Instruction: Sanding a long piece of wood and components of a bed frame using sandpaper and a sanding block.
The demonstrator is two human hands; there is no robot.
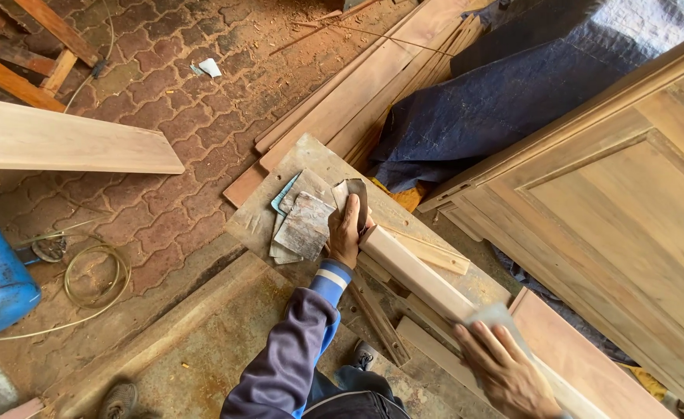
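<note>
Here, a long pale squared wooden bar (415, 273) lies on the worn plywood counter (260, 221), its long axis running from the upper left down toward the lower right. The left hand (347, 231) rests at the bar's far upper end, fingers closed round a small sheet of grey sandpaper (355, 194). The right hand (505, 372) sits on the near lower end, fingers spread flat, pressing a grey piece of sandpaper (493, 316) against the wood. Just left of the left hand lies a loose pile of used sandpaper sheets (303, 221). A panelled wooden door (621, 202) stands to the right.
</note>
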